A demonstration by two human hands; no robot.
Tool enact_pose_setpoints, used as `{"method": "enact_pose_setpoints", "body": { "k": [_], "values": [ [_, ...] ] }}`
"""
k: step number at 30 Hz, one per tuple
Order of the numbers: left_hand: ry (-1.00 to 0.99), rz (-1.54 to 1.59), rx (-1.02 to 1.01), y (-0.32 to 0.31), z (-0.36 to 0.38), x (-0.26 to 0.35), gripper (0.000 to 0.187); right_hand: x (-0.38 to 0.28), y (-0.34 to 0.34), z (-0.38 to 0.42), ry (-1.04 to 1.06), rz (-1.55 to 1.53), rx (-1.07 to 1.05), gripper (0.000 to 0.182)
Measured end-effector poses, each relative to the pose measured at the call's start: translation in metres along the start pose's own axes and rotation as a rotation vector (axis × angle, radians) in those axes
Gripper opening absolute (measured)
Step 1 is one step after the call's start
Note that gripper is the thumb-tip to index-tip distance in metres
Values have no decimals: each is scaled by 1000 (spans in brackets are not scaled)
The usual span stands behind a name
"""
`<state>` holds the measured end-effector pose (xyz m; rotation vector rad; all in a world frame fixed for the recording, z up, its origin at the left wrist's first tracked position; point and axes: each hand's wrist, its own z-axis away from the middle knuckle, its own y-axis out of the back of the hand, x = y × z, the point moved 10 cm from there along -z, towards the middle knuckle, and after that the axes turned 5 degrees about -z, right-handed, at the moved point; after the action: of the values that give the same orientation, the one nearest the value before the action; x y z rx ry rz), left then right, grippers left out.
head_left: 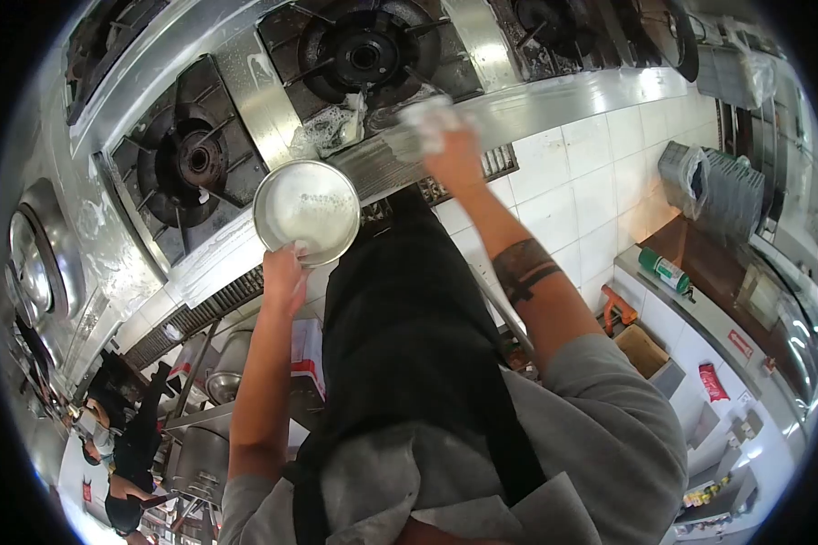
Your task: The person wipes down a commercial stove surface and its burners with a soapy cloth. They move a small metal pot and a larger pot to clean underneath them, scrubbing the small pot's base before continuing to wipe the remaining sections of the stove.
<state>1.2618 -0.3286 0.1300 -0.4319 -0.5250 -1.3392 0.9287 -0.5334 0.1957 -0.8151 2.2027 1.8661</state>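
Observation:
My left hand (284, 280) is closed on the near rim of a round metal bowl (307, 211) with cloudy liquid and bubbles in it. The bowl is held at the front edge of a steel gas stove (563, 109). Smeared by motion, my right hand (454, 163) grips a whitish, crumpled cloth (430, 118) over the wet front ledge, below the middle burner (364, 56). White suds (336, 127) lie on the stove between the bowl and the cloth.
Another burner (195, 159) sits to the left. Metal lids (32, 259) are at the far left, and pots (200, 463) stand low behind. People (132, 454) are at lower left. A green canister (663, 270) rests on a ledge at right.

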Motion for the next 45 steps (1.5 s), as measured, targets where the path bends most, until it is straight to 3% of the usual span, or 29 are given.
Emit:
{"method": "enact_pose_setpoints", "body": {
  "k": [1,3,4,6,9,10,11,12,14,16,18,21,22,23,24,25,26,28,29,30,32,33,35,36,37,41,45],
  "values": [
    [72,92,65,0,3,3,24,1,45,-7,3,-25,131,31],
    [140,187,130,1,6,2,24,64,68,7,-294,132,204,31],
    [127,174,95,-2,6,4,24,65,68,12,-294,132,206,31],
    [108,163,63,-5,6,9,25,30,90,1,-404,-339,193,24],
    [129,83,74,3,4,10,28,-160,108,-31,271,-445,11,18],
    [-31,-431,-72,2,-9,18,30,-197,86,-25,217,-565,-180,18],
    [-103,-693,-152,-8,-5,22,31,-237,70,-16,364,-531,-273,21],
    [-197,-946,-216,-18,-1,28,32,-258,41,-8,362,-404,-516,22],
    [33,254,-74,-27,24,41,35,-271,3,4,401,-293,-529,21],
    [49,255,-109,-27,25,35,40,-263,-21,1,352,-71,-492,19],
    [-37,387,-97,-27,33,48,35,-258,-25,0,328,-60,-614,19],
    [-56,511,-238,-32,51,62,40,-250,-19,0,304,-84,-696,22],
    [-66,528,-234,-29,52,60,40,-238,-2,-11,151,-340,-595,27],
    [-10,568,-113,-12,53,45,47,-222,15,-15,-12,-595,-492,31],
    [48,604,7,4,53,27,55,-216,29,-14,-5,-594,-503,31],
    [88,574,198,27,46,3,69,-191,46,-18,-198,-726,-476,35],
    [152,657,328,48,35,-17,66,-162,60,-17,-395,-854,-443,39],
    [198,773,541,88,6,-39,63,-92,84,-13,-518,-1004,-223,44],
    [144,835,603,93,3,-25,52,-53,92,-14,-595,-957,-161,43],
    [152,828,572,125,-40,-49,47,-9,98,-19,-670,-908,-104,43],
    [190,746,904,143,-39,-55,41,84,91,-39,-387,-519,36,34],
    [208,716,1021,149,-39,-59,39,98,74,-58,-376,-528,14,34],
    [650,-406,920,182,-60,-73,47,85,42,-85,-94,-191,-160,29],
    [608,40,1209,153,-22,-53,55,65,43,-91,86,-96,-50,30],
    [450,465,1546,115,20,-26,65,61,39,-97,119,-123,-89,32],
    [486,363,1588,143,1,-40,66,91,46,-85,210,-111,-254,38],
    [500,321,1654,170,1,-57,63,59,33,-103,210,-56,-225,40]
  ]
}}
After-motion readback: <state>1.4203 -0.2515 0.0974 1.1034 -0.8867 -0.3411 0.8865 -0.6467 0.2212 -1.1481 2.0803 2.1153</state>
